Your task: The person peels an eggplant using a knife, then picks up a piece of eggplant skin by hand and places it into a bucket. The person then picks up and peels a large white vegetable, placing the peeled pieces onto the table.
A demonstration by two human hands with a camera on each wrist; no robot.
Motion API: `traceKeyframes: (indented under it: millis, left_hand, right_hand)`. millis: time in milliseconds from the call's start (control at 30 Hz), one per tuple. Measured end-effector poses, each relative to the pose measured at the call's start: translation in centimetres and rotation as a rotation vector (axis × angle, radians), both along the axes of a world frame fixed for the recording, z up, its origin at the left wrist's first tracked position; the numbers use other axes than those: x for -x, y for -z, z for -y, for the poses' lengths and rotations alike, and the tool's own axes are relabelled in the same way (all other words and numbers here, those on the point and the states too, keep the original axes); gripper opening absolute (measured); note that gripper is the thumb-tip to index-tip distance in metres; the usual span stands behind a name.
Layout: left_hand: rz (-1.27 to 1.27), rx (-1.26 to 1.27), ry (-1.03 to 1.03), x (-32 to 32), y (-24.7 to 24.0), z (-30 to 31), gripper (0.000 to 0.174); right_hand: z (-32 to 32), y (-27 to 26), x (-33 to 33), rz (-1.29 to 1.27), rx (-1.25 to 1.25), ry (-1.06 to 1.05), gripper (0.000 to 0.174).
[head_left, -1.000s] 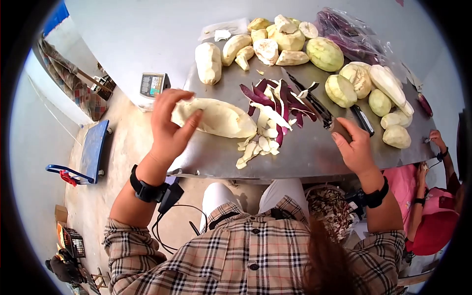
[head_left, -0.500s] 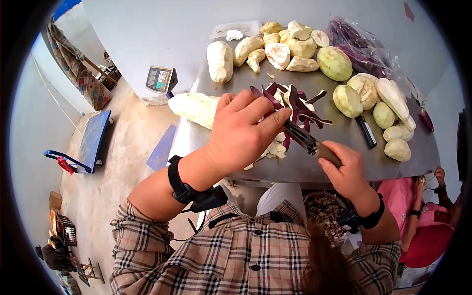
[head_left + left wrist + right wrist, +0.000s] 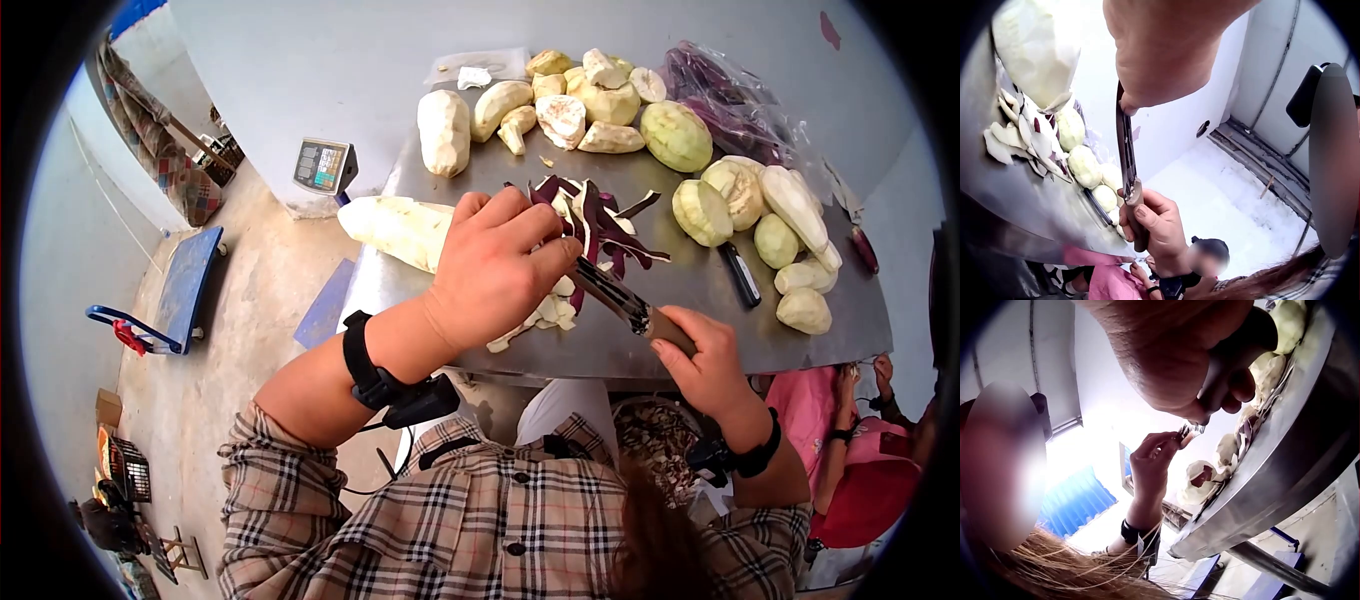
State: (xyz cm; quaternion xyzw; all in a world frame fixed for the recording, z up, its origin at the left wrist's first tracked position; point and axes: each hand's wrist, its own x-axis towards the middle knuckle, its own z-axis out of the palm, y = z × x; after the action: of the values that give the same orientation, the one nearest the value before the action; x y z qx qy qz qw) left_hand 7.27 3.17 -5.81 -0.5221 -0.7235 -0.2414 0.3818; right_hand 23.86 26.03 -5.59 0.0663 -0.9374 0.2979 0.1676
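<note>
My right hand (image 3: 705, 360) grips the brown handle of a long peeling knife (image 3: 612, 295) with a dark slotted blade. At the blade's far end, the fingers of my left hand (image 3: 500, 270) pinch it, above the table. A large peeled eggplant (image 3: 395, 230) lies on the table behind the left hand, its right part hidden. Purple and white peelings (image 3: 600, 225) are heaped just beyond the blade. In the left wrist view the knife (image 3: 1126, 144) stretches between both hands, its handle in the right hand (image 3: 1163, 231).
Peeled eggplants (image 3: 443, 135) and cut pieces line the metal table's (image 3: 640, 350) back and right side. A black-handled tool (image 3: 740, 275) lies near them. Bagged purple eggplants (image 3: 725, 95) are at the back right. Below the table edge is a basket of scraps (image 3: 655, 440); a person in pink (image 3: 800, 400) is at right.
My left hand has left the peeled eggplant and moved right to the knife blade, pinching its end. The right hand keeps its grip on the handle. Little differs over the last half second.
</note>
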Motion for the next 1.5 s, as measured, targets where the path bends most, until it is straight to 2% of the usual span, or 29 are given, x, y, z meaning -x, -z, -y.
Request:
traceKeyframes:
  millis: [167, 267, 433, 533, 600, 667, 767, 867, 1000, 1033, 1167, 1267, 1300, 1333, 1433, 1500]
  left_hand:
    - [-0.003, -0.034, 0.031, 0.9, -0.7, -0.6, 0.026]
    - [0.032, -0.067, 0.043, 1.5, -0.5, -1.2, 0.030]
    - [0.240, 0.065, 0.057, 2.6, -1.1, 0.4, 0.039]
    - [0.268, 0.245, 0.086, 4.3, -1.8, 3.6, 0.059]
    - [0.356, 0.437, 0.062, 5.2, -2.1, 5.7, 0.088]
    - [0.373, 0.590, -0.035, 4.8, -2.3, 7.1, 0.101]
    - [0.411, 0.676, -0.094, 4.5, -1.0, 7.3, 0.108]
    - [0.392, 0.648, -0.142, 4.4, -0.4, 6.8, 0.109]
    - [0.320, 0.532, -0.150, 5.4, 0.4, 6.6, 0.093]
    - [0.256, 0.473, -0.106, 5.7, 0.7, 6.5, 0.081]
    - [0.367, 0.374, -0.180, 5.4, 0.6, 6.2, 0.075]
    - [0.449, 0.315, -0.230, 4.9, -0.6, 6.0, 0.076]
    - [0.451, 0.272, -0.205, 4.9, -0.9, 6.1, 0.076]
    - [0.512, 0.243, -0.199, 4.8, -1.5, 6.0, 0.076]
    - [0.900, 0.138, -0.042, 3.8, -3.5, 5.5, 0.078]
    - [1.058, 0.131, 0.031, 3.6, -3.6, 5.2, 0.080]
  right_hand:
    - [-1.3, 0.8, -0.6, -0.024, 0.009, 0.047, 0.028]
    - [-2.1, 1.0, -1.3, 0.065, 0.119, 0.152, 0.026]
    - [-3.5, 1.5, -2.1, 0.071, 0.121, 0.230, 0.028]
    - [-3.8, 1.6, -2.6, 0.073, 0.154, 0.258, 0.029]
    - [-4.0, 2.0, -2.7, 0.041, 0.176, 0.260, 0.029]
    - [-4.0, 2.5, -2.6, 0.026, 0.197, 0.267, 0.029]
    - [-3.4, 2.5, -2.2, 0.047, 0.252, 0.282, 0.028]
    - [-2.6, 2.3, -1.9, -0.007, 0.193, 0.245, 0.028]
    - [-1.7, 2.4, -1.8, -0.114, 0.082, 0.191, 0.027]
    - [-1.6, 2.3, -1.7, -0.145, 0.042, 0.175, 0.026]
    - [-1.1, 2.1, -1.9, -0.138, -0.004, 0.153, 0.026]
    - [-0.2, 2.7, -1.9, -0.045, 0.130, 0.163, 0.030]
    - [0.1, 2.9, -1.6, -0.107, 0.069, 0.127, 0.032]
    - [1.1, 2.1, -1.4, -0.164, -0.091, 0.133, 0.033]
    - [2.5, 2.3, 0.5, -0.373, -0.153, 0.007, 0.038]
    - [3.7, 1.6, 1.7, -0.456, -0.194, -0.003, 0.037]
